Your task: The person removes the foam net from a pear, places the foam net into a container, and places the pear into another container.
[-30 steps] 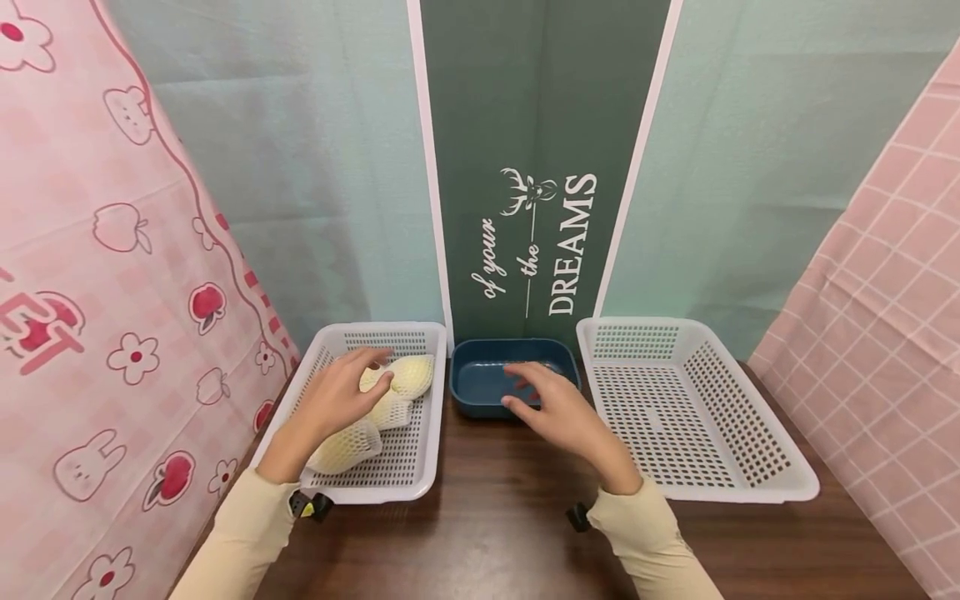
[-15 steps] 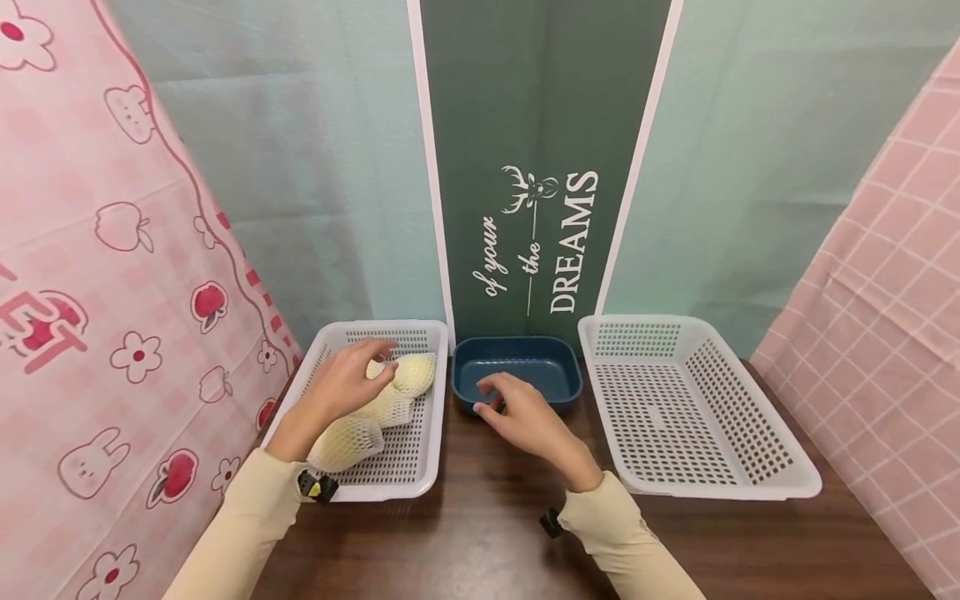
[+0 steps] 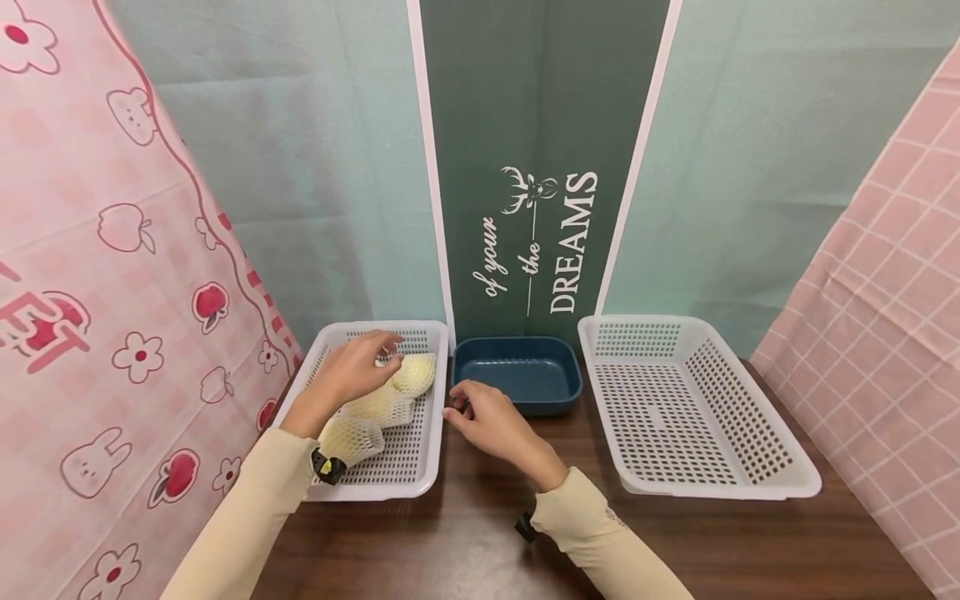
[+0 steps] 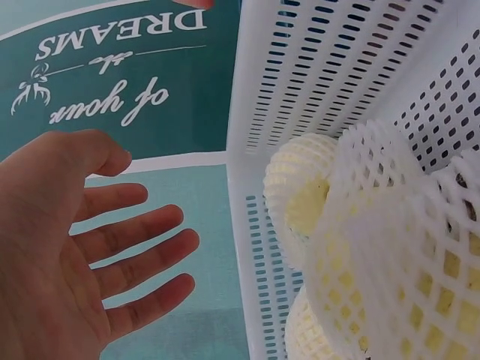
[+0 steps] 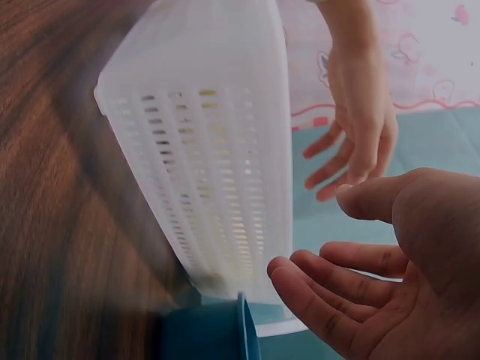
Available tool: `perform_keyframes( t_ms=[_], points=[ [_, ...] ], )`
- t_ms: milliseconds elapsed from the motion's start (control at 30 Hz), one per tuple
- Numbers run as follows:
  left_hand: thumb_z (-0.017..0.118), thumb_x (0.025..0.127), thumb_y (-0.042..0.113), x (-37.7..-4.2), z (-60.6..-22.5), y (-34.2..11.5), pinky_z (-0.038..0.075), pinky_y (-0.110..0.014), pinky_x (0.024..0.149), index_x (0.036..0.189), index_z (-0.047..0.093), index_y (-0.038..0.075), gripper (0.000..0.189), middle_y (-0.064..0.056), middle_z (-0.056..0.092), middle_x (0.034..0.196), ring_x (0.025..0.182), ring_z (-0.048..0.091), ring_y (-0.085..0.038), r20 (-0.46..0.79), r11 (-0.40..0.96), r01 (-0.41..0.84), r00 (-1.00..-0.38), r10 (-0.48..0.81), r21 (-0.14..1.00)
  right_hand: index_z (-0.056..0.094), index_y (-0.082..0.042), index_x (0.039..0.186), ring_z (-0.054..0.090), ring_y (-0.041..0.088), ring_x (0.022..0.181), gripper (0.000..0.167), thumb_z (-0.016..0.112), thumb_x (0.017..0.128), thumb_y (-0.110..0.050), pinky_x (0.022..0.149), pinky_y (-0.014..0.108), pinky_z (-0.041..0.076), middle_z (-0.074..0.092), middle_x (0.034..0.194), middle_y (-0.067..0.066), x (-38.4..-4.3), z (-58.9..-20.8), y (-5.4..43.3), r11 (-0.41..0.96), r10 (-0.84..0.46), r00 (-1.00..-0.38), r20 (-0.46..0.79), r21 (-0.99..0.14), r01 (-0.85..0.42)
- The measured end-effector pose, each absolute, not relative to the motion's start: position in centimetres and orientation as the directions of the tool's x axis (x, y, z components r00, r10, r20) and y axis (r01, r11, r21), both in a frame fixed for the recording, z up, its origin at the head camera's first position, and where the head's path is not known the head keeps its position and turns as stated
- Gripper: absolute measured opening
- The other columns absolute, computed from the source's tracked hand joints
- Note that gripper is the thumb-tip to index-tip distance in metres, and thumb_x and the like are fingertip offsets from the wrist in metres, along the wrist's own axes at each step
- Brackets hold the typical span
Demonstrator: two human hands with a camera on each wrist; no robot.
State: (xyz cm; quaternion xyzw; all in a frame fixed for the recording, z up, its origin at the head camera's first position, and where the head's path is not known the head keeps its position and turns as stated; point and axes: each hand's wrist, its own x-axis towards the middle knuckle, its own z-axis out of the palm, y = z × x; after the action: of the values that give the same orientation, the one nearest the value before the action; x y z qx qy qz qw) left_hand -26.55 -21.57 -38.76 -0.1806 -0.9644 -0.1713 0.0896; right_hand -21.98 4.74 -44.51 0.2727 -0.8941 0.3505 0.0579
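My left hand (image 3: 358, 367) hovers over the left white basket (image 3: 427, 479) with relaxed fingers and nothing in it. Below it, several pale yellow rounded items in white foam net sleeves lie in that basket; one foam-netted item (image 3: 415, 375) is at the far right, another (image 3: 351, 439) nearer the front. The left wrist view shows the foam nets close up (image 4: 300, 187), apart from the fingers. My right hand (image 3: 491, 421), also holding nothing, is in the air by the front left corner of the blue tray (image 3: 543, 375), its fingers loosely bent toward the left basket.
A second white basket (image 3: 667, 425) with slotted walls stands on the right, no items visible inside. The dark wooden table (image 3: 465, 533) carries all the containers. Green cloth (image 3: 352, 183) hangs behind; pink cloths (image 3: 892, 275) hang at both sides.
My right hand has moved left and slightly nearer, from over the blue tray to its front left corner. The left hand has shifted slightly right and away. The foam-netted items stay put.
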Motion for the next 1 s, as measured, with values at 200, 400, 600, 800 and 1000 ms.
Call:
perform_keyframes(
  t_ms=[200,400,600,800,1000],
  points=[
    [0.061,0.103,0.036,-27.2,-38.6,-21.2,0.059,-0.051,0.088,0.134,0.071,0.013,0.04,-0.009,0.076,0.126,0.109,0.074,-0.029,0.207,0.886,0.372,-0.924,0.322,0.279,0.071,-0.006,0.113,0.064,0.011,0.079,0.023,0.074,0.101,-0.026,0.074,0.029,0.052,0.069,0.093,0.0,-22.0,-44.6,3.9,0.621,-0.424,-0.86,0.286,-0.6,-0.505],
    [0.06,0.103,0.033,-27.8,-38.9,-21.2,0.058,-0.052,0.091,0.133,0.072,0.01,0.04,-0.01,0.077,0.124,0.109,0.074,-0.03,0.198,0.884,0.381,-0.921,0.337,0.269,0.069,-0.004,0.114,0.061,0.01,0.076,0.028,0.073,0.101,-0.029,0.071,0.028,0.051,0.069,0.092,0.002,-22.2,-44.5,3.2,0.651,-0.384,-0.883,0.271,-0.599,-0.467],
    [0.06,0.103,0.032,-28.4,-39.4,-21.0,0.058,-0.052,0.09,0.131,0.073,0.008,0.039,-0.01,0.077,0.122,0.107,0.074,-0.03,0.175,0.891,0.379,-0.923,0.344,0.249,0.067,-0.002,0.116,0.062,0.011,0.073,0.034,0.072,0.102,-0.032,0.069,0.03,0.052,0.072,0.09,0.004,-22.5,-44.2,2.5,0.657,-0.361,-0.911,0.197,-0.64,-0.399],
    [0.059,0.102,0.031,-29.0,-39.8,-20.7,0.058,-0.051,0.092,0.13,0.073,0.007,0.039,-0.012,0.077,0.123,0.106,0.073,-0.03,0.156,0.89,0.38,-0.924,0.35,0.252,0.066,0.002,0.119,0.061,0.009,0.066,0.042,0.071,0.102,-0.035,0.062,0.028,0.05,0.071,0.084,0.002,-22.5,-44.2,1.9,0.646,-0.337,-0.933,0.123,-0.691,-0.325],
    [0.06,0.102,0.03,-29.4,-39.9,-20.2,0.058,-0.051,0.091,0.13,0.073,0.006,0.039,-0.013,0.077,0.121,0.106,0.073,-0.03,0.149,0.889,0.387,-0.921,0.359,0.245,0.062,0.007,0.123,0.061,0.011,0.063,0.044,0.074,0.099,-0.028,0.058,0.028,0.049,0.069,0.078,0.003,-22.2,-44.3,1.5,0.632,-0.301,-0.949,0.089,-0.727,-0.269]
  ],
)
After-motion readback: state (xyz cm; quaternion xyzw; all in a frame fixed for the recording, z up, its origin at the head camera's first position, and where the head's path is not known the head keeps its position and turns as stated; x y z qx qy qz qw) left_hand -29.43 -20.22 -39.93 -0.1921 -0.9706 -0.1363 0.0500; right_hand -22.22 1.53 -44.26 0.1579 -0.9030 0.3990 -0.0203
